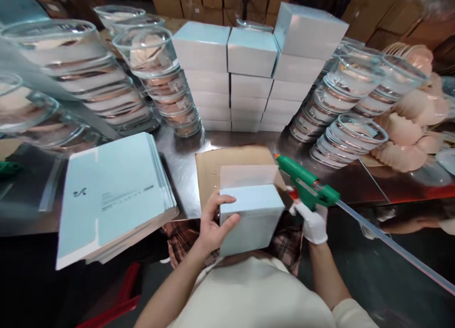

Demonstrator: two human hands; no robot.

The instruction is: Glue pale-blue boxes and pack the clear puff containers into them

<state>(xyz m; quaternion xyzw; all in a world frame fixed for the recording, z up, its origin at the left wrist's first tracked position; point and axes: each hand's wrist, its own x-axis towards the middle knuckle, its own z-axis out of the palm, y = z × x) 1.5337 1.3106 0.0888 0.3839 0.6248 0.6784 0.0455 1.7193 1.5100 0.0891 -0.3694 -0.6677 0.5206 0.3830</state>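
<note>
A light-blue and white cardboard box [251,223] rests at the table's front edge, close to my body, with one white flap [249,176] standing out on its far side. Bare fingers of my left hand [215,223] grip its left end, thumb and index finger over the near top edge. In a white glove, my right hand [313,223] is wrapped round the handle of a green hot glue gun [300,176]. Its orange nozzle points up and left, near the flap's right corner. A long clear glue stick [391,242] trails from the gun's back end.
Brown cardboard [209,171] lies beneath the box on the metal table. Flat blue cartons [113,176] are piled at the left. Closed boxes [249,88] form a wall behind. Stacked clear tubs [167,86] and pale shell-shaped pieces [408,133] stand around. Another person's arm [412,225] shows at right.
</note>
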